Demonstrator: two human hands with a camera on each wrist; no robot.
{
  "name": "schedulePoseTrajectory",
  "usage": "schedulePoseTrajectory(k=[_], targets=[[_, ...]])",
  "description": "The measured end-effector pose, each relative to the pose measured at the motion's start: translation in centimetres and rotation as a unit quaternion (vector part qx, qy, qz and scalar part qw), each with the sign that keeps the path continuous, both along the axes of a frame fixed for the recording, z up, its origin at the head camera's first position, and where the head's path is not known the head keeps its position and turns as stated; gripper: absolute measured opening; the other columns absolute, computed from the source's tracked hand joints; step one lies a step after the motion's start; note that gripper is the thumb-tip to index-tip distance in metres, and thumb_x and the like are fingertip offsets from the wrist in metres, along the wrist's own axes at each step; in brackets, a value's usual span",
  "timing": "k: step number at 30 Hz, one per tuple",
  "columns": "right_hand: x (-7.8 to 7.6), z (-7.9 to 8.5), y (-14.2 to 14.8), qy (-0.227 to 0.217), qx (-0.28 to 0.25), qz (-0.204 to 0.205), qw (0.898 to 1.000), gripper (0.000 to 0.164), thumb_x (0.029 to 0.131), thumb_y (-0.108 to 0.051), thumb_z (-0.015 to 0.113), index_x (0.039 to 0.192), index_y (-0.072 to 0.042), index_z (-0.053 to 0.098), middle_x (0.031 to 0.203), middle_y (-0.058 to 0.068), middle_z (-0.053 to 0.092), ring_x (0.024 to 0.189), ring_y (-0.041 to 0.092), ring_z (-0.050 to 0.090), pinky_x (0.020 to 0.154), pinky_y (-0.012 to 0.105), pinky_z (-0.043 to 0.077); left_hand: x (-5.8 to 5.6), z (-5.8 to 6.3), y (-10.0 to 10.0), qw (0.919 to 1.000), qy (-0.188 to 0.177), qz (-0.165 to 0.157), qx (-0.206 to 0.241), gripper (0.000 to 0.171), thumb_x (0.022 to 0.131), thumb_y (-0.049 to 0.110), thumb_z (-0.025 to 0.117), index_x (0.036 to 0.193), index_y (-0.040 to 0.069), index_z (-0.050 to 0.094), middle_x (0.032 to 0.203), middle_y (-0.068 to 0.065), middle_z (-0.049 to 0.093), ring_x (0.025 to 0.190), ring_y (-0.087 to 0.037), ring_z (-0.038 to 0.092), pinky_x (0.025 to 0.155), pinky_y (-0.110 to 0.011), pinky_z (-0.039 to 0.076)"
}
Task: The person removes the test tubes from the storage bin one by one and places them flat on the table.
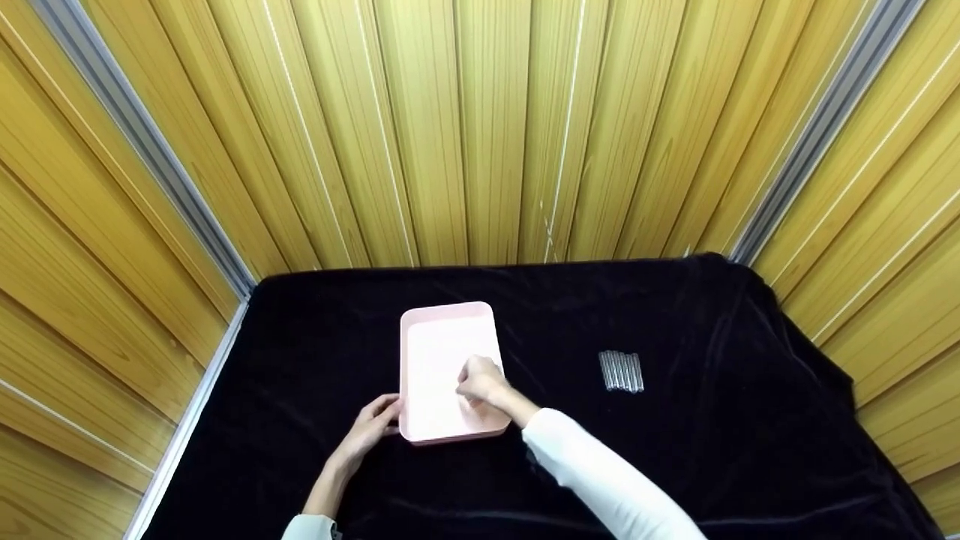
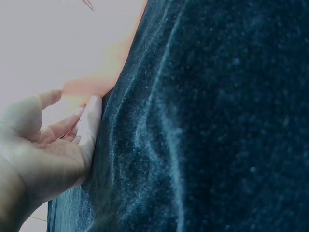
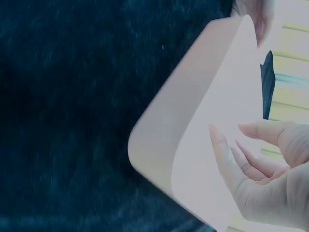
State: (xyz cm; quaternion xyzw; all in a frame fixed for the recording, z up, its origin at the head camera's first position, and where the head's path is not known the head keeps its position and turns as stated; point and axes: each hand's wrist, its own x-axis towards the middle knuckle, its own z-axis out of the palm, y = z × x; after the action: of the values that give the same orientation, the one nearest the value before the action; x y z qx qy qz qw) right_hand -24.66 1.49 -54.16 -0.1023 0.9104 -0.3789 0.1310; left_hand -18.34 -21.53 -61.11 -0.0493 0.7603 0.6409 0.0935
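Note:
A pale pink shallow rectangular tray (image 1: 439, 345) lies on black cloth in the head view. My left hand (image 1: 376, 420) rests at its left side near the front corner, fingertips touching the outer wall. The left wrist view shows that thumb (image 2: 51, 96) and fingers (image 2: 95, 108) spread apart at the tray edge. My right hand (image 1: 481, 379) is over the right half of the tray, fingers bent downward. In the right wrist view, the thumb (image 3: 260, 129) and forefinger (image 3: 221, 147) have a gap between their tips, and nothing shows in it.
Several clear tubes (image 1: 622, 371) lie side by side in a row on the black cloth (image 1: 712, 435), right of the tray. Yellow wood-patterned walls (image 1: 487, 135) with grey metal corner posts (image 1: 795, 124) stand behind and at both sides.

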Motion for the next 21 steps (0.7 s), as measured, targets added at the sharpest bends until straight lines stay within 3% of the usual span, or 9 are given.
schedulePoseTrajectory(k=[5,11,18,21], targets=[[-0.6,1.4,1.7,-0.015,-0.034,-0.025,0.999,0.009,0.081,0.005,0.068,0.089,0.005,0.071,0.070,0.015,0.072,0.063,0.029,0.075,0.057,0.033,0.063,0.0,-0.1,0.1,1.0000,0.000,0.004,0.000,0.044,0.108,0.021,0.051,0.135,-0.013,0.053,0.119,-0.025,0.066,0.100,-0.020,0.066,0.083,-0.030,0.058],[-1.1,3.3,3.4,-0.002,-0.043,-0.042,0.998,0.013,0.080,0.004,0.065,0.090,0.004,0.073,0.075,0.013,0.074,0.060,0.024,0.073,0.055,0.029,0.061,0.3,0.1,0.0,1.0000,-0.004,0.002,-0.001,0.042,0.107,0.021,0.052,0.134,-0.012,0.054,0.120,-0.023,0.066,0.100,-0.018,0.065,0.084,-0.030,0.058],[-1.7,5.0,5.3,0.018,-0.037,-0.058,0.997,0.017,0.082,0.003,0.066,0.095,0.006,0.075,0.081,0.014,0.076,0.072,0.033,0.077,0.055,0.030,0.062,0.0,0.3,0.2,1.0000,0.000,0.002,-0.007,0.043,0.107,0.023,0.052,0.134,-0.011,0.054,0.119,-0.022,0.067,0.099,-0.017,0.065,0.084,-0.029,0.057],[-2.1,5.5,6.4,0.025,-0.025,-0.066,0.997,0.016,0.083,0.001,0.068,0.096,0.005,0.076,0.085,0.014,0.077,0.070,0.030,0.076,0.054,0.029,0.061,0.0,0.1,0.2,1.0000,-0.003,0.005,-0.007,0.043,0.107,0.022,0.052,0.134,-0.011,0.055,0.119,-0.021,0.067,0.099,-0.017,0.065,0.084,-0.030,0.058]])
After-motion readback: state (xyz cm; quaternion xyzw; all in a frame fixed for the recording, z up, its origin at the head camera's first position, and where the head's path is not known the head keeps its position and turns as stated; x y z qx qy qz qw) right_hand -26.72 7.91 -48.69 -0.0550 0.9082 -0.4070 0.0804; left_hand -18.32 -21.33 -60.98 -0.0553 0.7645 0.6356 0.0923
